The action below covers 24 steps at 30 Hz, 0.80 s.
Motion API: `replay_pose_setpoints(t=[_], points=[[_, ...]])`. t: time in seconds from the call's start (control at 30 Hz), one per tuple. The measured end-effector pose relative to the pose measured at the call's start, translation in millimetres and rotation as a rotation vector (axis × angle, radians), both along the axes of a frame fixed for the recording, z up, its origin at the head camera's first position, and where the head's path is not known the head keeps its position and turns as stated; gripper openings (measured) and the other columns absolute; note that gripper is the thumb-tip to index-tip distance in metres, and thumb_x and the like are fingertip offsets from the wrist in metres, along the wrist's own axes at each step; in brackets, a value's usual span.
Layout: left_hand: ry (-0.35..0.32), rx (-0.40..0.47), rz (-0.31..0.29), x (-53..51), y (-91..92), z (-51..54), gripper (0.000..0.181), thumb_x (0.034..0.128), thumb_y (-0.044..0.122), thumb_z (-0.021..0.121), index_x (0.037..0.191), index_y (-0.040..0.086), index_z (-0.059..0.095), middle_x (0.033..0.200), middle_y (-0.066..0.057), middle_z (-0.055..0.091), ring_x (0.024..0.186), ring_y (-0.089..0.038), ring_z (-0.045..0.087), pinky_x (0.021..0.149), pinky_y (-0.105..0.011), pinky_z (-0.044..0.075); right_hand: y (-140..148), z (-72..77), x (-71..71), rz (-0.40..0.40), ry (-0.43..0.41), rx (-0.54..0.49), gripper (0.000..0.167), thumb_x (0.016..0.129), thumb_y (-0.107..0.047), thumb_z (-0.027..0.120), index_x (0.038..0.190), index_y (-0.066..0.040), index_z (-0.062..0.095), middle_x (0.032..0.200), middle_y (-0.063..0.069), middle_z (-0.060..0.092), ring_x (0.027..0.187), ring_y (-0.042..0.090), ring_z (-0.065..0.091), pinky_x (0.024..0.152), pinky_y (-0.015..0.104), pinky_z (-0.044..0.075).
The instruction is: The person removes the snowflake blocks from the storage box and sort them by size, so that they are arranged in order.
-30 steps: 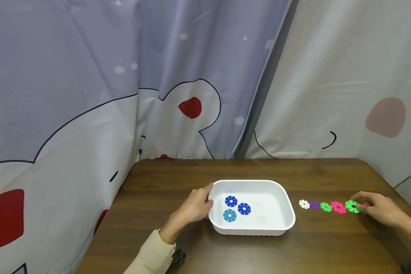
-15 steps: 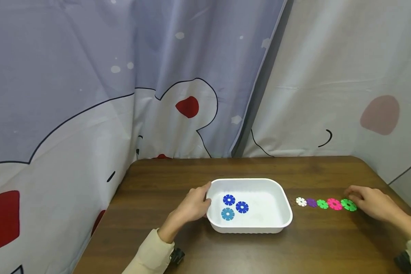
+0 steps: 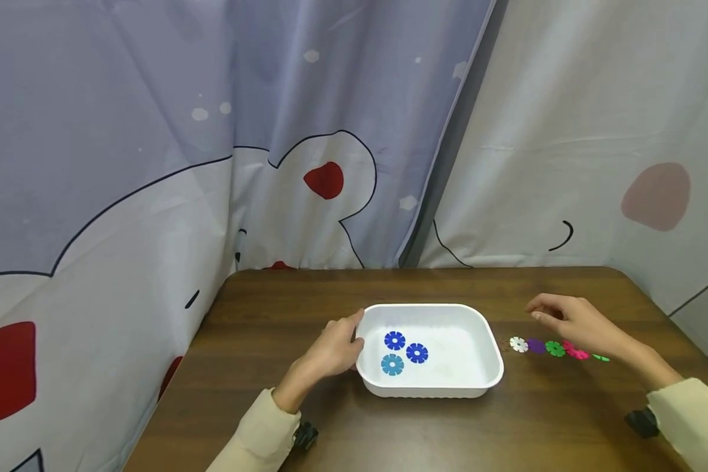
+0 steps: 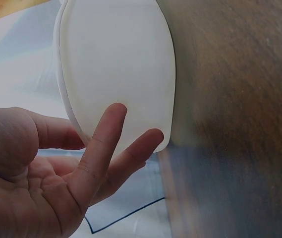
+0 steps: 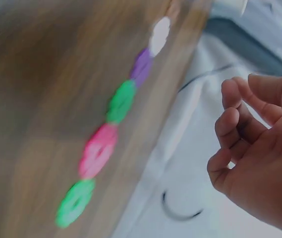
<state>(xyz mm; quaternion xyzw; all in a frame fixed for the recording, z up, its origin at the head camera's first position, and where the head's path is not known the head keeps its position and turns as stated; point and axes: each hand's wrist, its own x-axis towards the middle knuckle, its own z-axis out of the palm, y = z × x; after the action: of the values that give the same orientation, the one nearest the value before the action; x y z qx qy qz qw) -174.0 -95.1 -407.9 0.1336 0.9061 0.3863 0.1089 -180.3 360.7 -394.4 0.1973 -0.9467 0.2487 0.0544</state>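
In the head view, my left hand [image 3: 330,349] holds the left end of a white plastic tray [image 3: 492,387]. Its thumb and index finger lie at the rim; the left wrist view shows two extended fingers [image 4: 103,144] against the outer wall. Two dark blue notched discs [image 3: 417,353] and one light blue disc [image 3: 392,364] lie in the tray. My right hand [image 3: 584,322] hovers above a row of discs, its fingers loosely curled around nothing. The row runs brown, white [image 3: 518,344], purple [image 3: 535,345], green [image 3: 555,348], pink [image 5: 98,151] and green [image 5: 75,202].
The brown wooden table [image 3: 425,436] carries the tray and the row of discs to its right. A patterned curtain [image 3: 307,216] hangs directly behind the table's far edge and along its sides.
My right hand has left the green disc at the row's right end, rising and moving left over the row. My left hand stays at the tray.
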Motion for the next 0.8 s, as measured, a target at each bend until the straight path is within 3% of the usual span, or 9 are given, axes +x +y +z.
replay_pose_setpoints(t=[0.2, 0.43, 0.63, 0.8], points=[[0.010, -0.009, -0.004, -0.2, 0.2, -0.8, 0.061, 0.1052, 0.004, 0.058, 0.162, -0.004, 0.036, 0.148, -0.029, 0.057, 0.061, -0.016, 0.065, 0.052, -0.027, 0.056, -50.7, 8.4, -11.6, 0.118, -0.003, -0.040, 0.009, 0.102, -0.015, 0.071, 0.109, -0.017, 0.075, 0.081, -0.012, 0.065, 0.071, 0.004, 0.057, 0.062, 0.023, 0.049], [-0.002, -0.011, -0.003, -0.7, 2.3, -1.5, 0.062, 0.1058, 0.004, 0.058, 0.163, -0.002, 0.035, 0.150, -0.027, 0.057, 0.060, -0.016, 0.065, 0.052, -0.027, 0.055, -100.6, 11.2, -21.7, 0.252, -0.063, -0.040, 0.013, 0.100, -0.016, 0.074, 0.113, -0.014, 0.075, 0.079, -0.010, 0.059, 0.068, 0.003, 0.050, 0.060, 0.023, 0.044], [0.000, 0.012, -0.008, -2.9, 8.1, -2.4, 0.061, 0.1056, 0.003, 0.057, 0.163, -0.002, 0.036, 0.151, -0.027, 0.056, 0.060, -0.016, 0.067, 0.052, -0.028, 0.058, -126.5, 0.9, -27.7, 0.319, -0.099, -0.003, 0.019, 0.098, -0.022, 0.077, 0.113, -0.011, 0.074, 0.080, -0.010, 0.060, 0.071, 0.004, 0.051, 0.063, 0.023, 0.045], [0.001, 0.007, -0.007, -4.0, 11.0, -3.6, 0.061, 0.1056, 0.003, 0.056, 0.163, -0.002, 0.035, 0.151, -0.026, 0.057, 0.061, -0.015, 0.067, 0.052, -0.028, 0.058, -145.1, -12.0, -31.7, 0.364, -0.077, 0.061, 0.024, 0.095, -0.024, 0.080, 0.112, -0.008, 0.075, 0.080, -0.012, 0.060, 0.075, 0.007, 0.054, 0.068, 0.024, 0.046]])
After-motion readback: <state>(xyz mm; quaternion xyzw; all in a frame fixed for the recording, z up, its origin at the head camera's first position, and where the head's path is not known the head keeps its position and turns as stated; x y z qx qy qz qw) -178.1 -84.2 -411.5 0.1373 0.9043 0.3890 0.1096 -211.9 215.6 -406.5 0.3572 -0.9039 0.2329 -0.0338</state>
